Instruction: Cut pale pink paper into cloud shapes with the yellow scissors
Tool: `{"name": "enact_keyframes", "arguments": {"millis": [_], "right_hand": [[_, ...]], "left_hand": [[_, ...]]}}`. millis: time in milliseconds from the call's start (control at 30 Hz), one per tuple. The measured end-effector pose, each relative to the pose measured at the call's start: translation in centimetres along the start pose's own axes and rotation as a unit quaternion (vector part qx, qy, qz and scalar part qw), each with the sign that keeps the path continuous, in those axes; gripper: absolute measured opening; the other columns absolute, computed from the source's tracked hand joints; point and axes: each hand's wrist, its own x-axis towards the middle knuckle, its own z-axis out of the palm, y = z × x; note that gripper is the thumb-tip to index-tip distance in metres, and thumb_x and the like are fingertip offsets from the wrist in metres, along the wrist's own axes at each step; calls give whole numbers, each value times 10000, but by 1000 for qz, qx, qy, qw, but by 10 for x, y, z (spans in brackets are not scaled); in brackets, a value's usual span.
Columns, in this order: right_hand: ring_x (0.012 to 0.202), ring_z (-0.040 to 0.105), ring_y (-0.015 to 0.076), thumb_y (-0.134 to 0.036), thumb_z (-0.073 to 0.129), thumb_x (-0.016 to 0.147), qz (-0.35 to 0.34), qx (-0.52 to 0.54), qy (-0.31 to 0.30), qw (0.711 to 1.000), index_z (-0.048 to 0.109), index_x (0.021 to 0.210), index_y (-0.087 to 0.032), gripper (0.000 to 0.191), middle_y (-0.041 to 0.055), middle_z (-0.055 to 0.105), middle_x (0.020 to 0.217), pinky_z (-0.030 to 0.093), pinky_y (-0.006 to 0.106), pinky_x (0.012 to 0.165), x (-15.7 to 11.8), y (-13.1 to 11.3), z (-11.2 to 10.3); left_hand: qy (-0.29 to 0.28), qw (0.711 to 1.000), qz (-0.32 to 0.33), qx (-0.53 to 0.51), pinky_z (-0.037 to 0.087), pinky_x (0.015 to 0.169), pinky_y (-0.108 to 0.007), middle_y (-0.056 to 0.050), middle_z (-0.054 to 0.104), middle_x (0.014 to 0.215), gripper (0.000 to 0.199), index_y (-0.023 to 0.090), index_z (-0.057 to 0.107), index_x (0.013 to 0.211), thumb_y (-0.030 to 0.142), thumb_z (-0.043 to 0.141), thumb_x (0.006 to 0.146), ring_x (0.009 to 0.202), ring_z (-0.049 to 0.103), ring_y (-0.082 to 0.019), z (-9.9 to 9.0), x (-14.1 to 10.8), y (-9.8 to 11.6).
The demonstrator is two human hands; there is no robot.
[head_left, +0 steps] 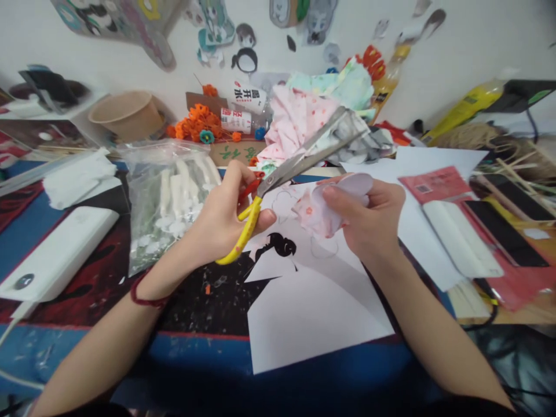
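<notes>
My left hand (230, 214) is closed on a pair of scissors (284, 174) with yellow and red handles. The blades are spread and point up to the right, toward a heap of crumpled fabric. In my right hand (373, 214) a piece of pink patterned fabric (315, 214) is pinched together with a white, round-edged paper cutout (345, 188). The scissor blades pass beyond the fabric piece; I cannot tell whether they touch it. Below both hands lies white paper (317, 313) with drawn outlines and a cut-away edge, on a dark mat (204, 307).
Pink and pale green cloth (299, 116) is heaped at the back. A clear bag (169, 202) of white pieces and a white power bank (61, 255) are on the left. At right lie a dark-screened phone (506, 231), a red packet (438, 182) and more paper (417, 231).
</notes>
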Motion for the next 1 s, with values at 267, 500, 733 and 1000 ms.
{"name": "enact_keyframes", "arguments": {"millis": [267, 500, 733, 1000], "right_hand": [[470, 571, 87, -256, 834, 724, -32, 6, 32, 999, 766, 711, -246, 70, -29, 726, 679, 440, 241, 356, 4, -8, -7], [597, 621, 132, -293, 818, 747, -138, -87, 26, 986, 749, 738, -283, 70, -22, 700, 687, 504, 287, 492, 5, 0, -10], [668, 657, 152, -233, 801, 737, -172, -93, 19, 980, 754, 768, -273, 69, -19, 722, 737, 539, 313, 577, 4, 6, -9], [692, 676, 154, -163, 780, 730, -184, -92, 7, 979, 760, 777, -262, 111, -28, 730, 744, 555, 315, 629, 4, 4, -7]], "left_hand": [[-29, 996, -44, 66, 334, 561, -264, 54, 532, 684, 461, 228, 433, 893, 556, 715, 733, 599, 406, -116, -13, -9, 3], [-19, 998, 19, 48, 331, 461, -260, 65, 531, 563, 521, 238, 482, 937, 639, 736, 723, 468, 407, -115, -2, -13, -2], [-31, 997, 43, 51, 379, 472, -205, 57, 582, 660, 443, 216, 513, 973, 547, 734, 779, 501, 487, -89, -1, -14, 8], [-4, 996, 50, 71, 325, 441, -204, 83, 504, 574, 482, 219, 464, 910, 608, 713, 775, 463, 378, -81, 3, -15, 9]]}}
